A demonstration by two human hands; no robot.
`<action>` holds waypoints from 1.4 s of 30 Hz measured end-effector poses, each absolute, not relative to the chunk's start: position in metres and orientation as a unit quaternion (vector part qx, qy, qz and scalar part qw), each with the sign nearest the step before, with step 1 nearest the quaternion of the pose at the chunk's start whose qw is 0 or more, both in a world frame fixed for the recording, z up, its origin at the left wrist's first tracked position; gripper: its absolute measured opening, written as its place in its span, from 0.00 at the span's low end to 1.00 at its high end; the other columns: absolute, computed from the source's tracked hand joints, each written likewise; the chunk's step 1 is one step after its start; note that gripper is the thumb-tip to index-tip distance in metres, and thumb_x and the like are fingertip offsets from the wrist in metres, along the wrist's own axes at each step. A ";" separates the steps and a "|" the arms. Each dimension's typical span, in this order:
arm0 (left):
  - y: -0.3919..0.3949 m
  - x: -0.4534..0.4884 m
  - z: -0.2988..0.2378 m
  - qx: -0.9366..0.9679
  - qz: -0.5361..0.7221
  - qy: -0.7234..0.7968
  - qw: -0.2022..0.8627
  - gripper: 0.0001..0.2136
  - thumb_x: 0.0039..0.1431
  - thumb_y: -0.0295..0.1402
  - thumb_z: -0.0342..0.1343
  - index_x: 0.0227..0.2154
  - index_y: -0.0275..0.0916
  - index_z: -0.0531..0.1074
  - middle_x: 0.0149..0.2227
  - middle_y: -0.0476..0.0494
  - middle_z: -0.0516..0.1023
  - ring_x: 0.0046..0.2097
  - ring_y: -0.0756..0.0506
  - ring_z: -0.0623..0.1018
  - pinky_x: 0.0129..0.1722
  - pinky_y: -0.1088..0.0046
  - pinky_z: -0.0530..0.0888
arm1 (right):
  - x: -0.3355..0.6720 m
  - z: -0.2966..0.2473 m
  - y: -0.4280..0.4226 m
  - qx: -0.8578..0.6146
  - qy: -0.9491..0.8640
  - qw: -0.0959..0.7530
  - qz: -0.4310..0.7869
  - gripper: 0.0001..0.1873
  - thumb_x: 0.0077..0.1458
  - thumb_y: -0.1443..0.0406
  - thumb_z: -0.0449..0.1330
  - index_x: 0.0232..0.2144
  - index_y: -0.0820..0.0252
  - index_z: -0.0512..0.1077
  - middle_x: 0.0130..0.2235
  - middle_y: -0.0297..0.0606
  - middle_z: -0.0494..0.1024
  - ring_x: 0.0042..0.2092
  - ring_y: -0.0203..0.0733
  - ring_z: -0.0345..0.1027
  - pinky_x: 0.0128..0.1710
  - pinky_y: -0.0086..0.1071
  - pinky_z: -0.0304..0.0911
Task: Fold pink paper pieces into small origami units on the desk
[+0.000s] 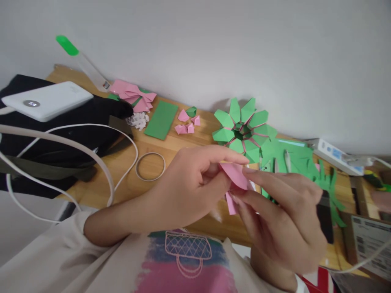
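A partly folded piece of pink paper (236,175) is held between my two hands above the front of the table. My left hand (195,187) grips it from the left, thumb and forefinger closed on the paper. From the right, the fingertips of my right hand (284,215) pinch its lower edge, and a narrow pink strip hangs below them. Just behind my hands stands a green paper flower-shaped ring (233,114) with pink edges between its petals. Part of the pink paper is hidden by my fingers.
Small folded pink pieces (185,129), a green paper stack (161,120) and a roll of tape (150,167) lie left of centre. A white power bank (47,99) rests on a black bag (100,110). Green scraps (290,154) and a power strip (336,156) are on the right.
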State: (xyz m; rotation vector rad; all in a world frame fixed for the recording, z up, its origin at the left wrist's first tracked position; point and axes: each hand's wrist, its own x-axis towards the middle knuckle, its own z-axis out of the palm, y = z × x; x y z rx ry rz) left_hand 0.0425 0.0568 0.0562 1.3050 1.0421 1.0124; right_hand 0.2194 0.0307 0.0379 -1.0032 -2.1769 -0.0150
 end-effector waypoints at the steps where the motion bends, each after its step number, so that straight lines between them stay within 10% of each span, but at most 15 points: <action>1: 0.057 0.043 0.056 0.551 0.431 0.442 0.561 0.14 0.54 0.19 0.54 0.38 0.40 0.78 0.30 0.53 0.83 0.28 0.50 0.82 0.22 0.84 0.75 | 0.219 0.038 0.031 -0.390 -0.842 0.372 -0.014 0.10 0.56 0.72 0.61 0.39 0.54 0.76 0.49 0.36 0.78 0.42 0.45 0.73 0.40 0.45 0.64; 13: 0.057 0.043 0.053 0.509 0.438 0.434 0.600 0.13 0.53 0.18 0.55 0.37 0.39 0.78 0.31 0.51 0.84 0.30 0.50 0.82 0.26 0.83 0.77 | 0.219 0.043 0.027 -0.422 -0.831 0.362 -0.001 0.11 0.53 0.74 0.64 0.38 0.57 0.72 0.42 0.35 0.77 0.39 0.41 0.74 0.42 0.43 0.64; 33: 0.046 -0.004 0.005 0.413 0.378 0.530 0.636 0.12 0.53 0.31 0.56 0.40 0.39 0.77 0.25 0.50 0.77 0.24 0.51 0.76 0.23 0.78 0.74 | 0.193 0.028 0.059 -0.427 -0.653 0.580 0.233 0.06 0.54 0.73 0.61 0.31 0.58 0.73 0.32 0.35 0.76 0.36 0.39 0.72 0.34 0.34 0.69; 42: 0.029 -0.048 -0.037 0.301 0.448 0.602 0.589 0.11 0.45 0.30 0.56 0.34 0.37 0.76 0.27 0.49 0.80 0.19 0.51 0.74 0.22 0.75 0.72 | 0.038 -0.037 0.189 -0.461 -0.705 0.295 0.451 0.08 0.59 0.63 0.59 0.33 0.63 0.74 0.33 0.37 0.78 0.35 0.38 0.73 0.39 0.35 0.72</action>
